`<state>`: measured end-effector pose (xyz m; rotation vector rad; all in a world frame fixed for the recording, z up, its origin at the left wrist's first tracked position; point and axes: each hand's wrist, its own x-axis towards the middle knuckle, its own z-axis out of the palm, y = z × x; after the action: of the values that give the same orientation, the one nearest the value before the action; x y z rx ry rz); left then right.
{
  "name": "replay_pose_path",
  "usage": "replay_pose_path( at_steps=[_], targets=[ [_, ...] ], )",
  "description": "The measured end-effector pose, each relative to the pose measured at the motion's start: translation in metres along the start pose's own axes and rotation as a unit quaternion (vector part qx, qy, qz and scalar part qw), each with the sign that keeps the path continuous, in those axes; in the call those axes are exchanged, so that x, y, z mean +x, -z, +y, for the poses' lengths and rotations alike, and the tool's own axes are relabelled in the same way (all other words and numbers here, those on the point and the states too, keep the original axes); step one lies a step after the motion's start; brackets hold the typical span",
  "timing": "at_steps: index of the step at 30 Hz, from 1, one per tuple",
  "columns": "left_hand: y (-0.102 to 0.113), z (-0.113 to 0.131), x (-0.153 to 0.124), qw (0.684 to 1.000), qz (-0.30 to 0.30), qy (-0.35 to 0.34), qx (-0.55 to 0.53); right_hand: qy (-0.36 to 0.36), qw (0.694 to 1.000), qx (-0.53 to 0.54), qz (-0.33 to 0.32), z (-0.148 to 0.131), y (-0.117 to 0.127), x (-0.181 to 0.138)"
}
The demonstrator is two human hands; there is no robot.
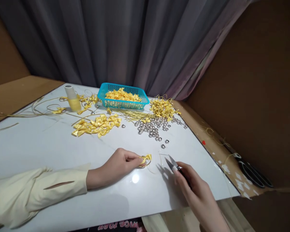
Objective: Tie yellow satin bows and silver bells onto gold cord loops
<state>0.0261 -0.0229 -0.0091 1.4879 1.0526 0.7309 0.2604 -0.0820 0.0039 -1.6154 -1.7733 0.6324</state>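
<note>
Between thumb and fingers, my left hand (pixel 120 164) pinches a yellow ribbon bow (pixel 148 157) with a small loop of golden cord just above the white table. My right hand (pixel 193 183) is closed around thread snips (pixel 173 163), whose two pointed blades are apart and aim up and left. A thin thread end shows by the blade tips. Some distance separates the blades from the bow. Beyond my hands lie many loose silver beads (pixel 151 129) and a spread of yellow bows (pixel 99 124).
A blue basket (pixel 123 104) of yellow bows stands at the back. Left of it is a thread spool (pixel 72 98) among golden cords. To its right are a heap of bows with cord loops (pixel 162 107) and cut cords (pixel 135 115). Black-handled scissors (pixel 252 172) lie at far right.
</note>
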Motion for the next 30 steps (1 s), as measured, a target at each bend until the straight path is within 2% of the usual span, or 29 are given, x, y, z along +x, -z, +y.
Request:
replay_pose_path(
  at_steps=[3,6,9,14,20,30],
  targets=[
    [0.000,-0.001,0.000,1.000,-0.003,-0.008,0.011,0.013,0.999,0.029,-0.025,-0.015,-0.016,0.001],
    [0.000,0.000,0.000,1.000,-0.003,-0.016,0.017,0.057,0.997,0.033,-0.029,-0.024,-0.027,0.001],
    [0.000,0.001,-0.001,1.000,0.004,-0.017,0.022,0.078,0.997,0.010,-0.013,-0.026,-0.031,0.002],
    [0.000,-0.001,-0.001,0.999,0.002,-0.018,0.033,0.086,0.996,0.013,-0.033,-0.029,-0.035,0.002],
    [0.001,-0.001,0.000,0.999,-0.001,-0.027,0.029,0.088,0.996,0.024,0.013,-0.033,-0.049,0.000],
    [0.001,-0.002,-0.001,0.999,0.007,-0.031,0.028,0.094,0.994,-0.014,0.060,-0.041,-0.058,-0.005]
  ],
)
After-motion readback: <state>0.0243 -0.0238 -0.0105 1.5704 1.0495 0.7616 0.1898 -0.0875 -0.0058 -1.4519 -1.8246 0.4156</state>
